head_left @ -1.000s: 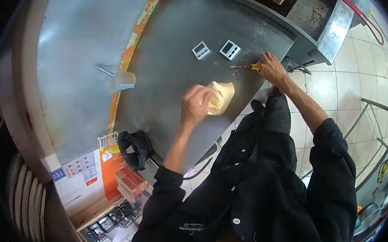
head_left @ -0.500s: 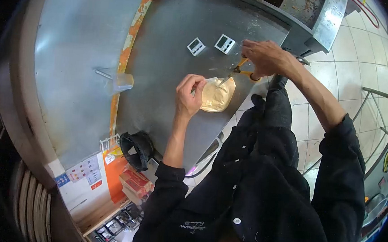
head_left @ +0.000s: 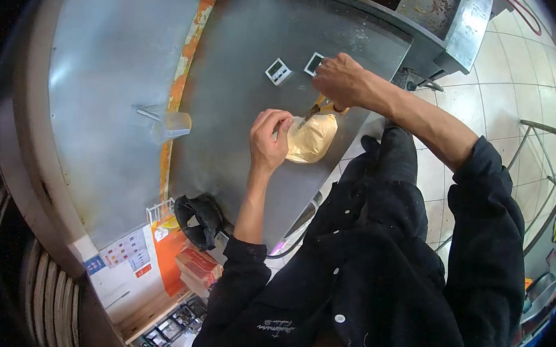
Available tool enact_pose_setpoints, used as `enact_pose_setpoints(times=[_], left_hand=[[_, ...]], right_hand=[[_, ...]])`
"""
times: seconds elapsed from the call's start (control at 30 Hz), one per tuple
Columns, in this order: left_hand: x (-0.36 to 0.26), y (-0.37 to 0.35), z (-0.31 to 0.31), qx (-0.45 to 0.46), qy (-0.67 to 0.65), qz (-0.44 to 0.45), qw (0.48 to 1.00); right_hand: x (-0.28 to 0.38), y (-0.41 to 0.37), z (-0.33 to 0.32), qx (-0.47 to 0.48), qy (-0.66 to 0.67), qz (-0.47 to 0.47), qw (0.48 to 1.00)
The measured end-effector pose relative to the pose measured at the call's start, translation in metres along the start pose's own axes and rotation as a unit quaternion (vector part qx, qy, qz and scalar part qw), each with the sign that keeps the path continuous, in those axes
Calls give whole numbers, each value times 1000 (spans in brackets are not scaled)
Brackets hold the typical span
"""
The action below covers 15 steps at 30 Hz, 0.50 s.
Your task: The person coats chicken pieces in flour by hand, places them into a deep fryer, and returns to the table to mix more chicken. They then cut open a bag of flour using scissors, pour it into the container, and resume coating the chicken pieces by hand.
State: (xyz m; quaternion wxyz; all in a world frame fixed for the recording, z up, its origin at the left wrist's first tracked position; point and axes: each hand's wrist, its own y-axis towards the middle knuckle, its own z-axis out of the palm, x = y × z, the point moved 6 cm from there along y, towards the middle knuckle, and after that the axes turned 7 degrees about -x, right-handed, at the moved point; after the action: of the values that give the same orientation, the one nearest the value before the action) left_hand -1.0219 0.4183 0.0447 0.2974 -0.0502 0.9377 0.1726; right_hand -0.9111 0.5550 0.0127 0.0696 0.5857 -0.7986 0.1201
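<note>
A shiny gold bag (head_left: pixel 314 140) lies near the front edge of the steel table (head_left: pixel 231 99). My left hand (head_left: pixel 270 141) pinches its left upper edge between thumb and fingers. My right hand (head_left: pixel 341 84) is wrapped round the yellow handles of a pair of scissors (head_left: pixel 322 104), partly hidden under the palm. The dark blades point down-left and reach the bag's top edge, close to my left fingertips. Just beyond my right hand sits a white digital timer (head_left: pixel 313 64), partly covered by the fingers. A second white timer (head_left: pixel 278 71) stands to its left.
A clear plastic measuring cup (head_left: pixel 177 125) hangs at the orange-edged wall on the left. A black bag-like holder (head_left: pixel 198 221) is at the table's lower left corner, above a red cardboard box (head_left: pixel 198 266). A metal stand (head_left: pixel 541 143) is on the tiled floor at right.
My right hand has moved left with the scissors, and the blades have advanced along the bag's top edge toward my left hand. My left hand keeps its hold almost in place.
</note>
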Motion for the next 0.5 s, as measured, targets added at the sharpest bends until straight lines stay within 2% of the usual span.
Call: enact_pose_setpoints(times=[0.23, 0.3, 0.37, 0.43, 0.47, 0.5], left_hand=[[5, 1, 0, -8, -17, -40, 999], [1, 2, -3, -21, -18, -39, 999], [-2, 4, -8, -34, -17, -40, 998], [-14, 7, -17, -25, 124, 74, 989], [-17, 7, -18, -26, 126, 72, 989], [-19, 6, -14, 14, 95, 59, 994]], right_hand=[[5, 17, 17, -24, 12, -5, 1000], [2, 12, 16, 44, -3, 9, 999], [-5, 1, 4, 36, -9, 27, 999], [-19, -8, 11, 14, -30, 54, 998], [-24, -12, 7, 14, -30, 52, 998], [-33, -19, 0, 58, -11, 83, 995]])
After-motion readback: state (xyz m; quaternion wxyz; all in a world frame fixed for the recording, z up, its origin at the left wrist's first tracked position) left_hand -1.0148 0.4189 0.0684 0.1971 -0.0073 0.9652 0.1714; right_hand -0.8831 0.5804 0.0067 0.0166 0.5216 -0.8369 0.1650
